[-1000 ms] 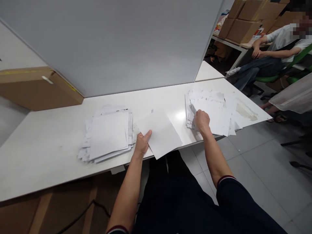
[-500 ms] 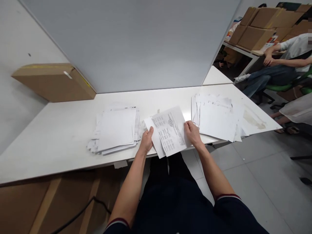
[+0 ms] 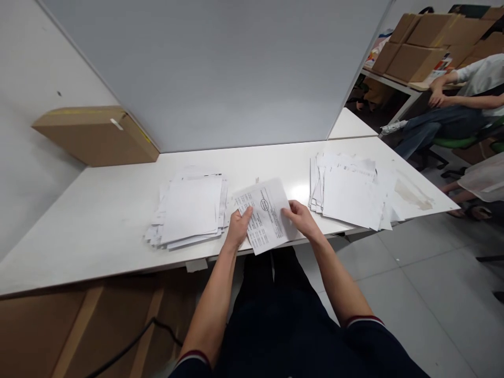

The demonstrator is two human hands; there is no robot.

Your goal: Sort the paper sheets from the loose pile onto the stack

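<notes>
Between my two hands are sheets of paper point(image 3: 268, 223), the top one printed with text and an oval stamp-like mark. My left hand point(image 3: 238, 228) grips their left edge, thumb on top. At the right edge, my right hand point(image 3: 302, 218) pinches the paper between thumb and fingers. How many sheets lie under the printed one is hidden. Left of my hands an uneven stack of paper point(image 3: 192, 207) rests on the white table point(image 3: 106, 226). To the right lies a looser, fanned pile of papers point(image 3: 350, 191), some corners overhanging the front edge.
A grey-white panel point(image 3: 220, 73) stands along the table's back. A cardboard box point(image 3: 102, 136) leans at the back left. Cardboard boxes point(image 3: 417, 60) are stacked on another table at the far right, where a seated person point(image 3: 464, 97) rests both hands together. A black cable point(image 3: 129, 346) hangs below.
My right hand has come from the right pile to the middle with a printed sheet. That sheet has slid left over the one in my left hand, and their edges now nearly line up.
</notes>
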